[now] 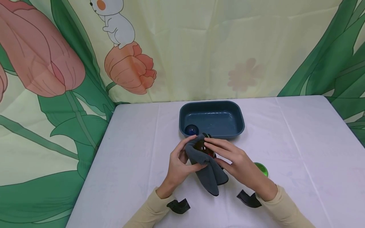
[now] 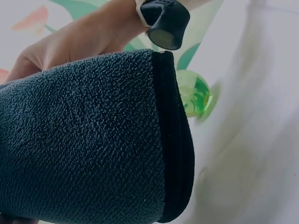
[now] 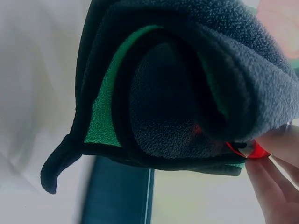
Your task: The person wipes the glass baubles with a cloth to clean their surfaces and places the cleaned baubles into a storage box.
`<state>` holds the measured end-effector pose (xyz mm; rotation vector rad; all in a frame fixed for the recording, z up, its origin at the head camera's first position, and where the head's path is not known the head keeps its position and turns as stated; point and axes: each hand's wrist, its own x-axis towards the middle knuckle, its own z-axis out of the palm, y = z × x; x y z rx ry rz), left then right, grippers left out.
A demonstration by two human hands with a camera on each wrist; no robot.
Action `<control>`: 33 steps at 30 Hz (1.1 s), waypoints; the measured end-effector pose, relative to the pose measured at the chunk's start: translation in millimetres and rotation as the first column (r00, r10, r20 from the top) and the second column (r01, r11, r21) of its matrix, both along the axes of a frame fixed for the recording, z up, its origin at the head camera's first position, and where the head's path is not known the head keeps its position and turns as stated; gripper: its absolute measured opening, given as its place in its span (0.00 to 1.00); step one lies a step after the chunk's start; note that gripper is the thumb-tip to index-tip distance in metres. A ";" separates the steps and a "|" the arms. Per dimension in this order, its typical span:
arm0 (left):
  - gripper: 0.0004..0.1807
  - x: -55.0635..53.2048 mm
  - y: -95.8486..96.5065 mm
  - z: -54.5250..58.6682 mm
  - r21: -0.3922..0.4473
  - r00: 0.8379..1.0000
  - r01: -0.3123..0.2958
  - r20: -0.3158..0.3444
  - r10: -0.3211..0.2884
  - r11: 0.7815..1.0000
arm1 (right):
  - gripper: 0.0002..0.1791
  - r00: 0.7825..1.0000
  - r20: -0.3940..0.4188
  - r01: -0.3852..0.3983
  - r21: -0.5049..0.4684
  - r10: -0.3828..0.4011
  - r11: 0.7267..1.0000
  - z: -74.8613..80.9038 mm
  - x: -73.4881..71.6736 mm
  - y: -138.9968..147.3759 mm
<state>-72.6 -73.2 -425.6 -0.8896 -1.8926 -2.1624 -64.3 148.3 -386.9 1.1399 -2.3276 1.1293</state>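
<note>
My left hand grips a dark grey cloth, thumb in front and fingers behind. Wrapped partly in the cloth is a glassy dark red ball. My right hand holds the ball from the right, fingertips on its side. The right wrist view shows the cloth's black edging and green inner face, with a red piece of the ball at the fingers. Cloth fills most of the left wrist view, my right hand behind it. Much of the ball is hidden.
A dark blue basin stands at the table's back, just beyond my hands, with a blue ball in its near left corner. A clear green ball lies on the white table behind my right wrist. A printed curtain hangs behind.
</note>
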 end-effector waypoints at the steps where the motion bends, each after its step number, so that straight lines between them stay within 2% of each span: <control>1: 0.40 -0.1 -0.2 -0.1 -0.001 1.000 -0.001 -0.003 0.001 1.000 | 0.42 1.000 -0.003 0.004 -0.001 -0.004 1.000 -0.2 0.3 -0.6; 6: 0.41 0.1 0.0 0.6 -0.013 1.000 -0.006 0.003 0.006 1.000 | 0.45 0.999 0.006 0.041 -0.035 -0.041 0.999 0.0 2.2 -4.8; 9: 0.42 0.9 0.0 1.5 -0.026 1.000 -0.001 0.021 0.002 1.000 | 0.43 0.988 0.131 0.087 -0.079 -0.076 0.993 0.9 4.9 -7.6; 11: 0.42 1.3 -0.2 2.1 -0.038 1.000 0.004 0.027 -0.003 0.999 | 0.41 0.963 0.254 0.125 -0.110 -0.094 0.986 1.8 6.9 -8.8; 13: 0.43 1.6 -0.1 2.5 -0.049 0.999 0.009 0.032 -0.008 0.999 | 0.38 0.925 0.364 0.162 -0.125 -0.106 0.979 2.3 8.4 -9.5; 16: 0.42 1.5 0.3 3.0 -0.061 1.000 0.007 0.024 -0.005 0.998 | 0.36 0.894 0.434 0.184 -0.126 -0.112 0.975 2.8 8.7 -9.6; 18: 0.42 1.3 0.6 3.0 -0.066 1.000 0.000 0.021 0.002 0.998 | 0.36 0.892 0.439 0.183 -0.126 -0.111 0.975 2.8 8.1 -9.4; 27: 0.41 0.6 -1.0 4.1 -0.077 1.000 -0.016 0.014 0.017 0.997 | 0.39 0.906 0.413 0.147 -0.091 -0.097 0.985 5.5 6.7 -6.9; 29: 0.40 -0.1 -0.9 4.2 -0.074 1.000 -0.023 -0.003 0.022 0.997 | 0.40 0.926 0.363 0.132 -0.060 -0.102 0.989 7.1 6.5 -5.1; 33: 0.39 -1.5 0.7 3.8 -0.055 0.999 -0.033 -0.038 0.030 0.998 | 0.45 0.977 0.158 0.143 0.034 -0.147 0.989 8.9 6.1 -0.3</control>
